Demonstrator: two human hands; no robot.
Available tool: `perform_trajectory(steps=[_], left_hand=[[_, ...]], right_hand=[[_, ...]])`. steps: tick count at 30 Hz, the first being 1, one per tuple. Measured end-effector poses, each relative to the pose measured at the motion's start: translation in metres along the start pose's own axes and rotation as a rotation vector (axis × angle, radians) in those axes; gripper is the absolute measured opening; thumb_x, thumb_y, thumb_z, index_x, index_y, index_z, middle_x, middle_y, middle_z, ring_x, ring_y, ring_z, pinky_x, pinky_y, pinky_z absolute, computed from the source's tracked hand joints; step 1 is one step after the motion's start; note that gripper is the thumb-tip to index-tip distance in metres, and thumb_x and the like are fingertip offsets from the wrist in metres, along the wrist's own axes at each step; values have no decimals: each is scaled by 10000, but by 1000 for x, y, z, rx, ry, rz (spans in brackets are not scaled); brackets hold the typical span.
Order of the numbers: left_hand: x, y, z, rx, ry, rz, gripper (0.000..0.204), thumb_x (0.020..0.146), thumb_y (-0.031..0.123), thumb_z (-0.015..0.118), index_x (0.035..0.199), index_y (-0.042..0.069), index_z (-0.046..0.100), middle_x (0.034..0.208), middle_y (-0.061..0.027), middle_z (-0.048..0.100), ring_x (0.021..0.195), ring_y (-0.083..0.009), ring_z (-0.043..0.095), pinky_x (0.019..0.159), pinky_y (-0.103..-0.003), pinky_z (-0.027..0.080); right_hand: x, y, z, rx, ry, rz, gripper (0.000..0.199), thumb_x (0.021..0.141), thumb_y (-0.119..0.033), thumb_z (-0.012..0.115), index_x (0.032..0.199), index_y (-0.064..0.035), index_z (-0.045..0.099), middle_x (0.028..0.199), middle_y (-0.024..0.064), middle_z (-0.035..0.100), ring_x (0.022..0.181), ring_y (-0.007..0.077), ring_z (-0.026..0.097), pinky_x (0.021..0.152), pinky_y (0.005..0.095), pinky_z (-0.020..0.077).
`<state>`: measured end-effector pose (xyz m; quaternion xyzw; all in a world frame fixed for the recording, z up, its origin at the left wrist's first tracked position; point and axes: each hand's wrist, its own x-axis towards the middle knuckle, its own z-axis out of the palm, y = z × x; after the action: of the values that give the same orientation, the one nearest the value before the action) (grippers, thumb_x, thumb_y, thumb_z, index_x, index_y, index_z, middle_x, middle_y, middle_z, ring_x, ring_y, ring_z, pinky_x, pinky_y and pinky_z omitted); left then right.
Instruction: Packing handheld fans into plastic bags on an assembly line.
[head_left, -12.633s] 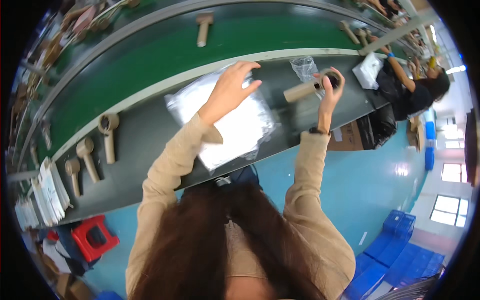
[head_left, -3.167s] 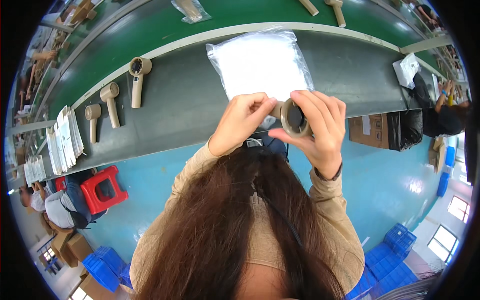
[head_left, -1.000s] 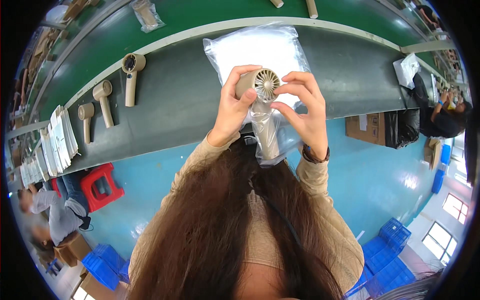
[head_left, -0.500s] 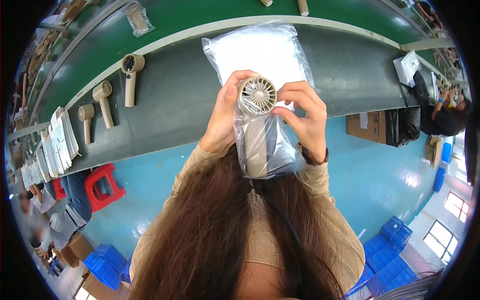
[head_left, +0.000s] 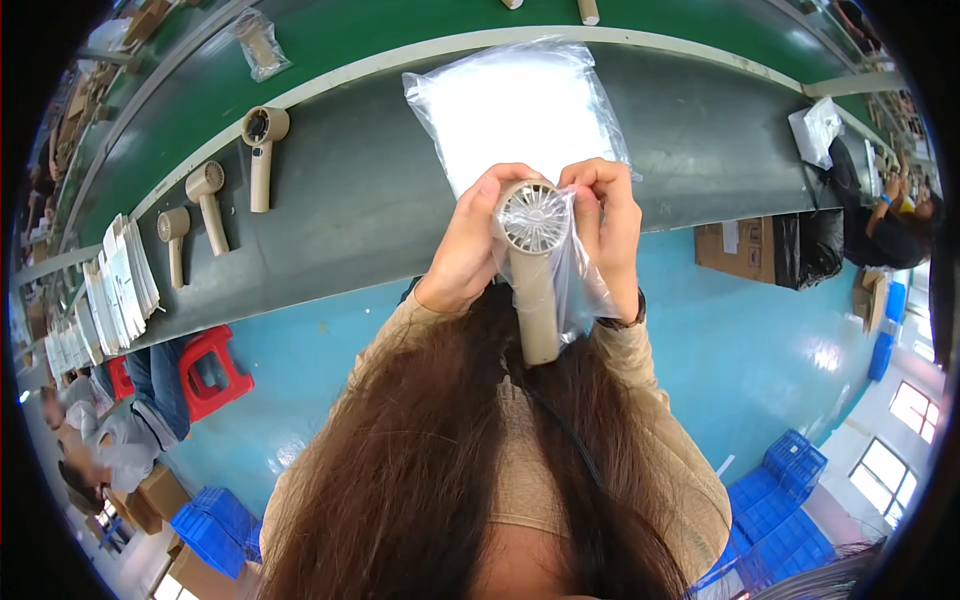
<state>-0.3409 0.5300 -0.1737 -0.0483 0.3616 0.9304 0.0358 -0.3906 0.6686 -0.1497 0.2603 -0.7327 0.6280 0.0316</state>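
A beige handheld fan (head_left: 536, 290) is held up in front of me, its round grille at the top and its handle toward my body. My left hand (head_left: 466, 240) is closed around the left side of the fan's head. A clear plastic bag (head_left: 577, 290) covers the grille and hangs down along the right of the handle. At the fan's upper right, my right hand (head_left: 612, 225) pinches the bag's plastic with thumb and fingers. Beyond my hands, a stack of clear bags (head_left: 520, 110) lies on the dark work surface (head_left: 350, 170).
Three more beige fans, among them a black-bladed fan (head_left: 262, 160), lie on the left of the bench. Further left is a row of white papers (head_left: 122, 285). A bagged fan (head_left: 262, 48) lies on the green belt (head_left: 380, 25). A red stool (head_left: 212, 375) and a cardboard box (head_left: 735, 252) stand below the bench.
The fan has shifted slightly right and down. The bag has swung to the right, leaving the handle's left side uncovered, and now lies over the grille. The items on the green belt have moved left.
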Motion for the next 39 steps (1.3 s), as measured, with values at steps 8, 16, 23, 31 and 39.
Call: perform_trajectory(steps=[8,16,23,31,39], left_hand=[[-1,12,5,-82,70,63,376,1027,305,286,1043,1,507,1053,-122,577,942,-155,581,847,-293,481],[-6,18,4,121,91,222,419,1026,352,256,1023,24,516,1047,-159,543,906,-209,572,806,-338,501],[5,22,-1,99,29,213,406,1026,304,313,1028,-31,544,1030,-143,603,921,-176,600,848,-310,485],[4,24,-7,-36,-45,33,428,1028,320,304,1031,-35,544,1009,-141,616,921,-174,610,847,-311,493],[-11,22,0,-6,-192,-75,420,1020,285,337,937,-38,594,988,-152,607,912,-197,592,835,-314,482]], right_hand=[[10,15,5,472,-59,245,129,908,-1,489,1034,-28,479,910,17,490,814,81,476,736,226,414],[12,-4,-10,-34,-202,-160,133,878,-97,590,947,15,564,1064,98,585,787,143,494,749,296,431],[5,-10,-19,469,-225,287,87,908,-99,575,890,-19,548,845,18,614,677,45,459,582,182,331],[11,5,-21,688,-385,316,175,921,-204,583,922,-54,494,821,21,541,604,29,366,497,170,282],[21,22,-27,412,-59,321,179,897,-104,549,1054,-29,512,958,44,525,728,79,451,640,207,369]])
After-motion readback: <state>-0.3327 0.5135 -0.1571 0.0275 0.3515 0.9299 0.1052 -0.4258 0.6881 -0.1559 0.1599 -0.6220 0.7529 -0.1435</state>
